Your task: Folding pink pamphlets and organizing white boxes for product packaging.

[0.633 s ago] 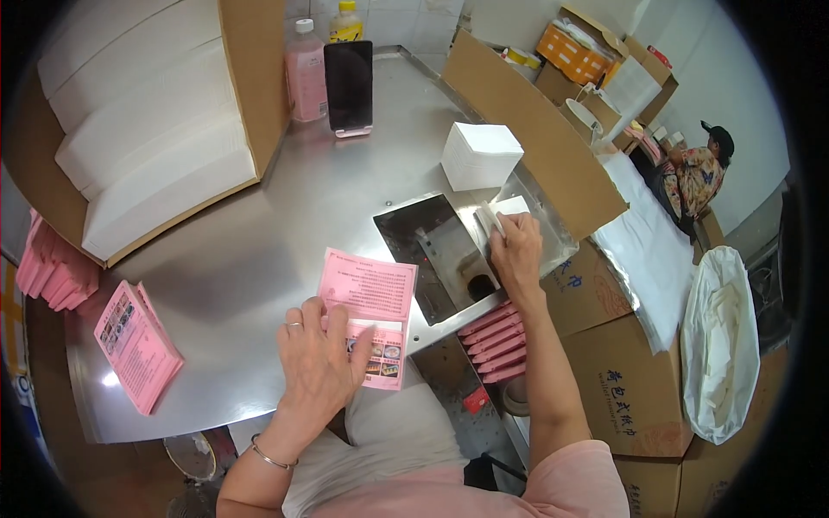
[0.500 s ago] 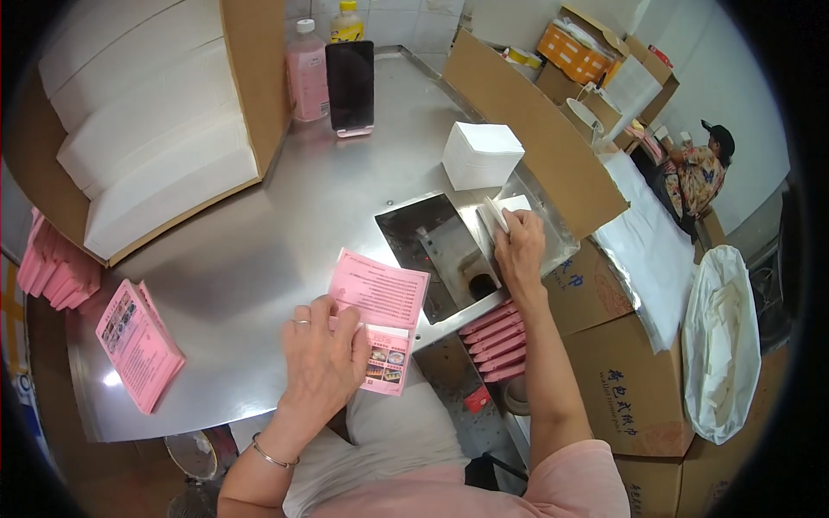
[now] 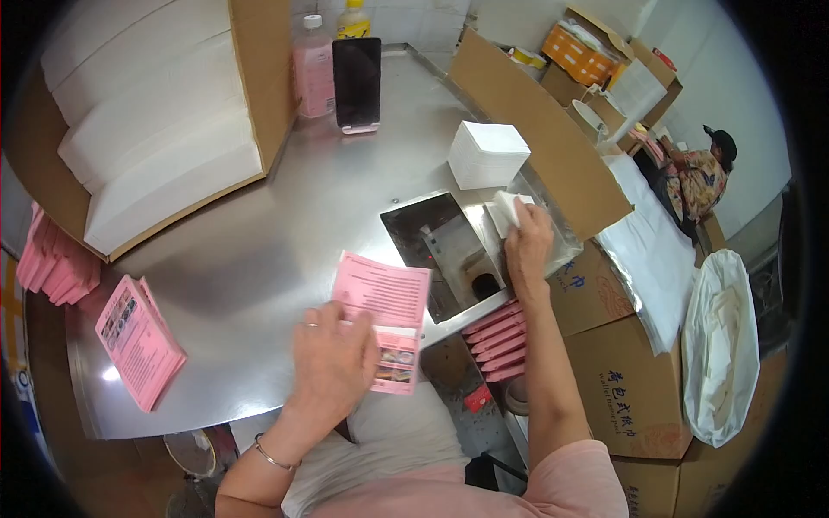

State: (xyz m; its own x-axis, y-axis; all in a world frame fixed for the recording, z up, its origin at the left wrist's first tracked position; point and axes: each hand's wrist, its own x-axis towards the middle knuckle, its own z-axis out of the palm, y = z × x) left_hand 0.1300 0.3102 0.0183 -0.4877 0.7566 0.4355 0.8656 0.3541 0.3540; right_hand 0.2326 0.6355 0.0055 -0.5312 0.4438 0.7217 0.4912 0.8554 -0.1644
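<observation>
My left hand [image 3: 335,352] is closed on a pink printed paper sleeve [image 3: 382,293] at the near edge of the steel table. A white strip shows across the sleeve's middle, beside my fingertips; part of the sleeve is hidden under the hand. Farther right, my right hand [image 3: 528,243] pinches a folded white paper napkin [image 3: 509,205] over a clear tray, just right of a rectangular opening [image 3: 432,246] in the tabletop. Behind that hand stands a square stack of white napkins [image 3: 489,155]. Several filled pink packs [image 3: 496,344] sit in a row below the table edge.
A carton [image 3: 275,86] of white napkins stands at left. Pink sleeve stacks [image 3: 138,344] lie nearer. A phone [image 3: 357,85] and bottles [image 3: 313,69] stand at the back. Cartons [image 3: 609,380] and a white bag [image 3: 724,345] flank the right; a person [image 3: 695,177] sits beyond.
The napkin in my right hand has tipped from nearly edge-on to a folded, tilted position. My left fingers have shifted slightly right on the sleeve, and more of its white strip shows.
</observation>
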